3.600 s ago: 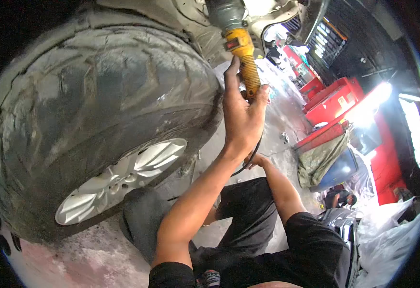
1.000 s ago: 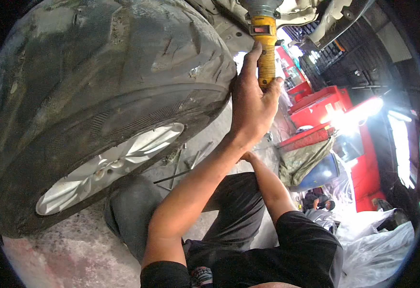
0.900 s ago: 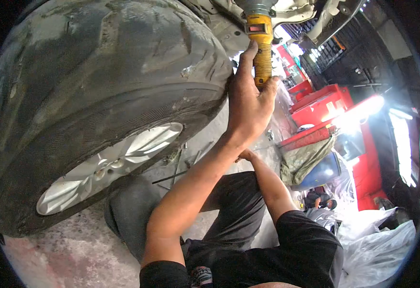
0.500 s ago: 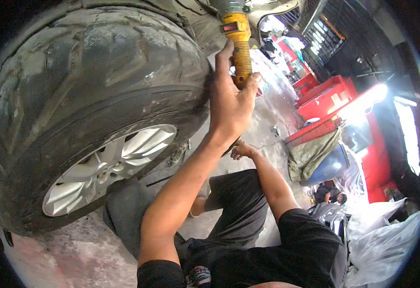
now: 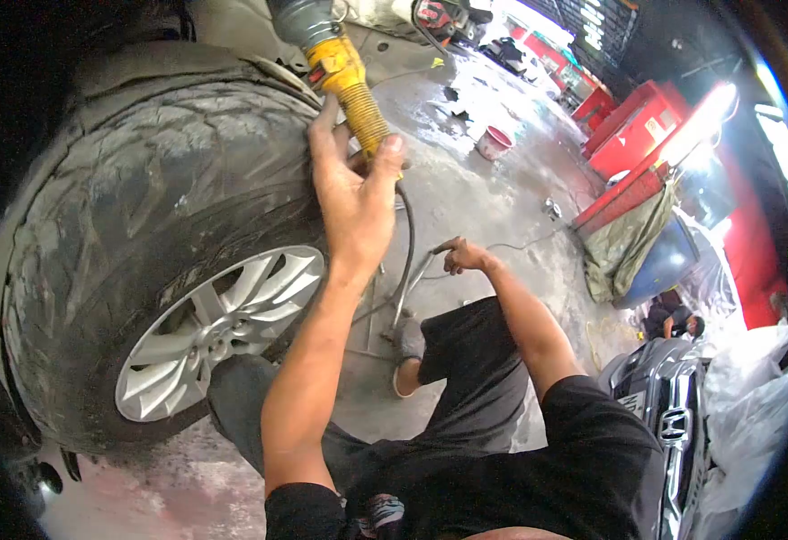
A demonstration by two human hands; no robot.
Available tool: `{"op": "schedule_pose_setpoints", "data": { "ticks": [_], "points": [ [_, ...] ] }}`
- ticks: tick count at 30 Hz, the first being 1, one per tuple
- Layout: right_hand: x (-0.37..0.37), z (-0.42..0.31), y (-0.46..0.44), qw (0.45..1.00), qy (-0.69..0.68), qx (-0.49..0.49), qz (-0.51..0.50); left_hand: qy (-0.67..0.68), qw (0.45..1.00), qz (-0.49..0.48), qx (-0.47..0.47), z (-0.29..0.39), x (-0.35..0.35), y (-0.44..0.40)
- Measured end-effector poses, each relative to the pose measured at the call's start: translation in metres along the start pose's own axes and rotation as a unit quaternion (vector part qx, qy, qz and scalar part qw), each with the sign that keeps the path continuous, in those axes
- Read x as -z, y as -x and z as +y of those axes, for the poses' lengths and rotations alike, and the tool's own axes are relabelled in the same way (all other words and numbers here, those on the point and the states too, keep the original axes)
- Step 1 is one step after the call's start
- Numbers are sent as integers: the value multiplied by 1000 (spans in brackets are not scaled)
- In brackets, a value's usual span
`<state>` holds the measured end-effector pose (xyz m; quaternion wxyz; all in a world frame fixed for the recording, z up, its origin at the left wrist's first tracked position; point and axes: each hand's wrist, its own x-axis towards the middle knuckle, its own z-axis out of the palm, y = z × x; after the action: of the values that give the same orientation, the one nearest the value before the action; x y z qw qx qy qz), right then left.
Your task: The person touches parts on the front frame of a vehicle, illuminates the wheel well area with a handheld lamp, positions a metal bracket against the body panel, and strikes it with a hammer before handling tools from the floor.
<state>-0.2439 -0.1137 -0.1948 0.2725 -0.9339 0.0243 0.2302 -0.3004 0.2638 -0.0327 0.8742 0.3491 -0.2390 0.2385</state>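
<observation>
My left hand [image 5: 358, 202] is closed around the ribbed yellow handle of a corded work lamp [image 5: 358, 94], just above the big tire [image 5: 160, 171]. The lamp's grey, cylindrical head runs out of view at the top, and its dark cord hangs down past my wrist. Lower down and to the right, my right hand [image 5: 466, 256] has its fingers curled at the upper end of a slim metal rod-like tool [image 5: 417, 281], whose exact kind I cannot make out. The tool slants toward my shoe. A silver alloy wheel [image 5: 218, 333] sits inside the tire.
A red bucket [image 5: 495, 142] stands on the wet-looking concrete floor. To the right are red cabinets [image 5: 637, 126], a blue drum [image 5: 659, 265] under a cloth, and a lit tube lamp [image 5: 700, 121]. A car front grille [image 5: 675, 425] and a crouching person [image 5: 675, 315] are at lower right.
My left hand and the work lamp have shifted left in view, and the lamp now tilts. The view has swung, showing more floor, the bucket and the metal tool at my right hand.
</observation>
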Motion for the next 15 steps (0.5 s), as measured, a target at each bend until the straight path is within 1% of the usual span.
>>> {"op": "schedule_pose_setpoints", "data": {
  "ticks": [3, 5, 7, 9, 11, 12, 13, 15],
  "points": [
    [2, -12, 10, 1000, 0, 22, 10, -21, 1000, 0, 6, 5, 0, 3],
    [3, -24, 17, 999, 36, 24, 31, -31, 999, -3, 5, 7, 0, 4],
    [2, -24, 15, 999, 18, 37, 33, -53, 998, 23, 2, 10, -2, 6],
    [4, -25, 14, 993, 57, 94, 35, -67, 998, 12, 5, 13, -3, 9],
    [5, -29, 14, 993, 45, 107, 33, -78, 997, 9, 11, 10, -1, 10],
    [5, -29, 13, 991, 51, 121, 37, -103, 994, 6, -24, 0, 5, 9],
    [4, -32, 12, 988, 57, 135, 41, -110, 994, -4, -24, 1, 3, 9],
    [6, -36, 13, 989, 46, 134, 39, -109, 994, 12, -7, 3, -3, 12]
  ]
}}
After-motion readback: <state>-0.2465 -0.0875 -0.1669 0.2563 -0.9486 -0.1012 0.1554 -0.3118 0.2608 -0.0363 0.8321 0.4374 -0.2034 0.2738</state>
